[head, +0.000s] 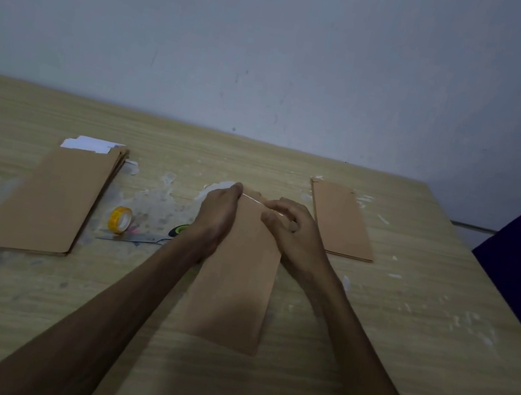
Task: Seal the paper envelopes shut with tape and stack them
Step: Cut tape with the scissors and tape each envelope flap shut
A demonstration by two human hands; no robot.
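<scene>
- Head view: a brown envelope point(238, 273) lies mid-table point(400, 344), between two envelope stacks.
- The left hand point(218, 214) and right hand point(291, 230) each pinch an end of a clear tape strip point(253, 200) stretched across its far end.
- A tape roll point(120, 219) sits to the left.

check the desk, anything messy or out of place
Yes: the table carries whitish smears and flecks, thickest beside the tape roll. White sheets poke out of the top of the left envelope stack. The scissors lie partly hidden under the left forearm.
</scene>
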